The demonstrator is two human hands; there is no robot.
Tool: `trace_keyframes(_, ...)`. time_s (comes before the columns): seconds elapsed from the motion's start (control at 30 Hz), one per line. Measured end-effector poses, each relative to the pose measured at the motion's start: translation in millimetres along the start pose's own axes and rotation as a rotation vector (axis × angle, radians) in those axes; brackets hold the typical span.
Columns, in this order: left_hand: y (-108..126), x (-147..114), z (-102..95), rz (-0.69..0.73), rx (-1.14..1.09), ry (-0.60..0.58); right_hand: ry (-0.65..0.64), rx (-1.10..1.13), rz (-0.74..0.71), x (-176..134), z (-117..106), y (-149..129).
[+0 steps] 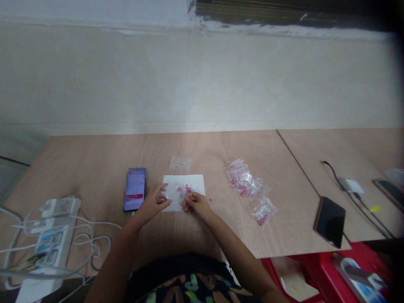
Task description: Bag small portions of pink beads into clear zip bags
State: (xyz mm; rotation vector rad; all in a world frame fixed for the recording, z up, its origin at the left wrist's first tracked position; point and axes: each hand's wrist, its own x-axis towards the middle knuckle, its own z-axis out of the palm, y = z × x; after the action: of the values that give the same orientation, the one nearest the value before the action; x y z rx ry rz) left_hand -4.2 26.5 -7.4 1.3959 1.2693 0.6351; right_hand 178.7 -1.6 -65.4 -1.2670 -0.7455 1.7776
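Note:
A white sheet of paper [198, 182] lies on the table in front of me, with small pink and red beads [184, 189] on its middle. What looks like clear plastic surrounds the beads, though its outline is hard to make out. My left hand [154, 199] reaches over the paper's left side, thumb and fingers apart, holding nothing visible. At the paper's lower right, my right hand [197, 203] has its fingertips pinched together just below the beads. Whatever is between those fingertips is too small to tell. Behind the paper lies a flat clear zip bag [180, 163].
Several clear zip bags of pink beads [243, 181] lie to the right. A lit phone [135, 189] is left of the paper. Power strips [58, 231] with tangled white cables fill the left side. A dark phone [330, 221] lies near the right edge, above a red stool [318, 261].

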Motion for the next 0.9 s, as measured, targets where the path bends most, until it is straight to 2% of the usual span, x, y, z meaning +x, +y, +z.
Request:
trace_keyframes(0.1, 5.1, -0.3, -1.3, 0.019, -0.001, 0.015, -0.007, -0.047, -0.008, -1.2, 2.3, -4.5)
trace_keyframes(0.17, 7.6, -0.7, -3.7, 0.03, 0.01, 0.034, 0.057, -0.151, -0.054, -9.1, -0.9, -11.8)
trace_keyframes(0.23, 8.6, -1.1, -6.7, 0.023, 0.015, 0.05, 0.25, -0.352, -0.162, -24.1, -12.3, -19.4)
trace_keyframes(0.33, 6.2, -1.5, -11.2, -0.017, -0.014, 0.073, 0.719, -0.798, -0.324, -53.4, -42.4, -21.1)
trace_keyframes(0.4, 3.3, -1.5, -13.3, -0.036, -0.042, 0.083, 0.955, -1.039, -0.278, -69.7, -63.5, -12.7)
trace_keyframes(0.43, 2.0, -1.5, -14.0, -0.042, -0.05, 0.088, 1.006, -1.117, -0.244, -75.5, -72.3, -6.3)
trace_keyframes(0.5, 0.6, -1.6, -14.7, -0.052, -0.062, 0.088, 1.015, -1.196, -0.213, -82.1, -84.9, 8.4)
trace_keyframes(0.57, 0.6, -1.9, -14.5, -0.063, -0.076, 0.082, 0.971, -1.198, -0.244, -84.7, -91.8, 22.5)
trace_keyframes(0.7, 0.4, -1.9, -13.5, -0.082, -0.119, 0.072, 0.93, -1.063, -0.361, -90.7, -100.1, 41.1)
trace_keyframes(0.8, -1.8, -0.1, -13.4, -0.11, -0.149, 0.103, 0.899, -0.922, -0.389, -94.8, -103.9, 41.8)
trace_keyframes(0.9, -2.4, 2.0, -13.6, -0.151, -0.171, 0.139, 0.914, -0.769, -0.373, -84.8, -93.8, 27.8)
